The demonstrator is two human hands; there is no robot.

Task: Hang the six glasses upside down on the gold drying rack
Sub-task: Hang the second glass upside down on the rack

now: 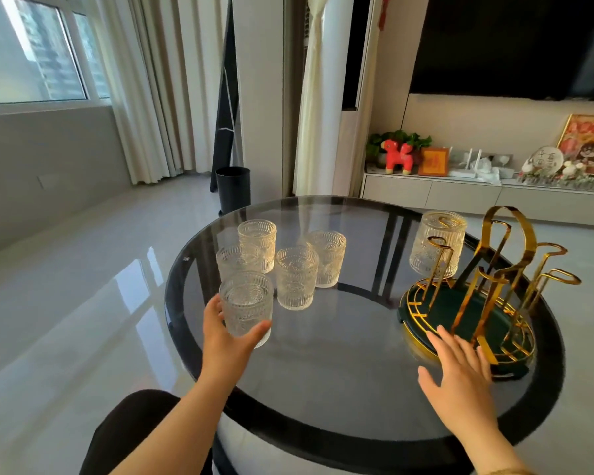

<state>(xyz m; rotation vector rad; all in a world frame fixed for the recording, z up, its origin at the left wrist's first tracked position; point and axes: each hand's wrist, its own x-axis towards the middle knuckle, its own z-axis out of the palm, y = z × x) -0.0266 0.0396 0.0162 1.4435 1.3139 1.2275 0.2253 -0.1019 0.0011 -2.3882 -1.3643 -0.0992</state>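
Note:
Several clear embossed glasses stand upright in a cluster on the left of the round glass table (pixel 340 371). My left hand (pixel 227 341) is wrapped around the nearest glass (pixel 246 305), thumb in front and fingers behind. The gold drying rack (pixel 487 286) with a dark green base stands on the right side of the table. One glass (pixel 436 248) hangs upside down on a far left peg of the rack. My right hand (pixel 460 368) rests flat with fingers spread against the rack's near rim, holding nothing.
The upright glasses (pixel 295 277) crowd close together behind the held one. The table's dark rim runs near my knee (pixel 134 426). A black bin (pixel 233 188) stands on the floor beyond the table; a low cabinet with ornaments lines the right wall.

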